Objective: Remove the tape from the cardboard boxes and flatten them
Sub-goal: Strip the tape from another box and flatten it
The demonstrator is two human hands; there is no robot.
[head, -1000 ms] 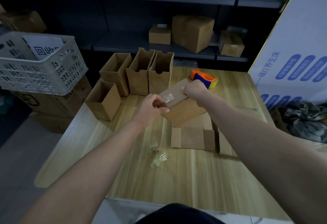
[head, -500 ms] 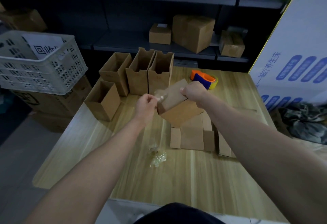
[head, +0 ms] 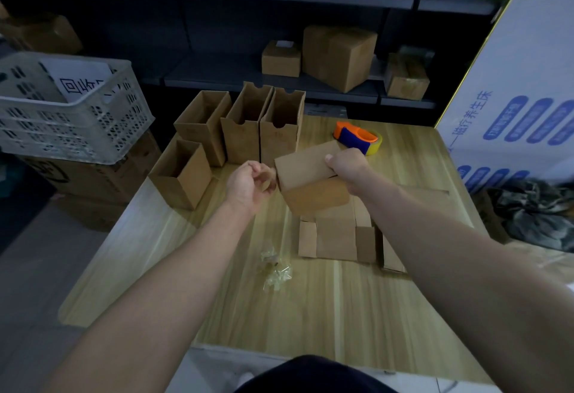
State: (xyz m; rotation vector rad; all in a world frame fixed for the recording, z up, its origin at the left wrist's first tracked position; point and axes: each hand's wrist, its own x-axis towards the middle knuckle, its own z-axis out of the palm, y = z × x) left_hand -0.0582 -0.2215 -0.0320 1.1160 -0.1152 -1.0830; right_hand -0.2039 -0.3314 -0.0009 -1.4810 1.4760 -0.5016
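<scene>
— Where is the box being worked on?

— The held box [head: 310, 172] is up off the wooden table [head: 341, 315], tilted, above the flattened cardboard [head: 335, 237].

— How does it look?

— Plain brown and closed. The upper face is pale, the lower face a darker orange-brown.

— Who has hold of it?

— The right hand [head: 346, 166] grips its upper right edge, thumb on the top face and fingers curled behind.

— And the other hand?

— The left hand [head: 248, 183] sits just beside the box's left edge with its fingers curled in. It is too blurred to tell whether they pinch anything.

— Anything else?

— Crumpled tape [head: 275, 270] lies nearer the person, and four open boxes [head: 245, 122] stand upright at the back left.
</scene>
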